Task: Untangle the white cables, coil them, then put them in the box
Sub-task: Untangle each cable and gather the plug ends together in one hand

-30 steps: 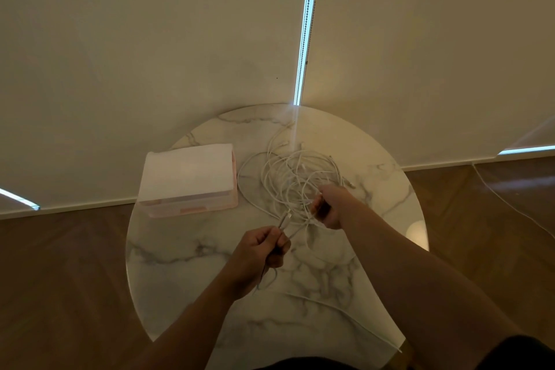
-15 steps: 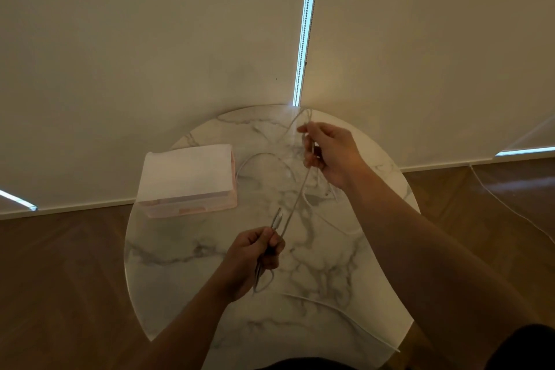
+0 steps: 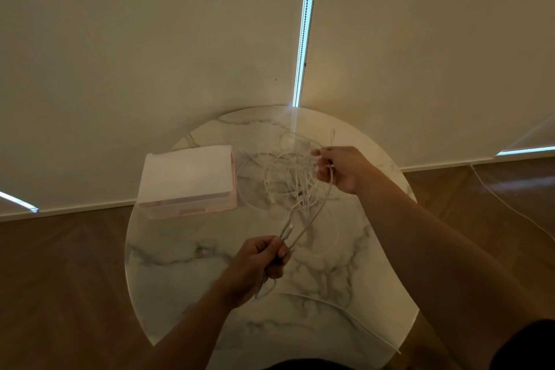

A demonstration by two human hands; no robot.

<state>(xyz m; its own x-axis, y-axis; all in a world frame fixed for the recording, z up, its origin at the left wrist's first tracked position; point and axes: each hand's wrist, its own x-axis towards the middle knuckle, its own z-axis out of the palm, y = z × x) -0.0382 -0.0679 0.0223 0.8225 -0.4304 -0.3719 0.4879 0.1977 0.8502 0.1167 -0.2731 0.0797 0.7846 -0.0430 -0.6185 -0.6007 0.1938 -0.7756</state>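
Observation:
A tangle of white cables (image 3: 291, 180) lies on the far middle of the round marble table (image 3: 186, 255). My left hand (image 3: 258, 264) is closed around a cable end near the table's middle, with a connector sticking up from the fist. My right hand (image 3: 339, 168) is raised over the right side of the tangle and pinches a strand that runs down to my left hand. The box (image 3: 187, 180), pink with a white lid on it, sits at the table's far left, apart from both hands.
One loose white cable (image 3: 345, 309) trails over the near right edge of the table. Closed blinds hang behind the table, with a bead chain (image 3: 303, 39) in the bright gap. Wooden floor surrounds the table, and another thin cable (image 3: 510, 207) lies at right.
My right hand went from the tangle up toward the far edge, pulling a strand taut, then came back right and lower. The tangle has spread out on the table. My left hand stayed put.

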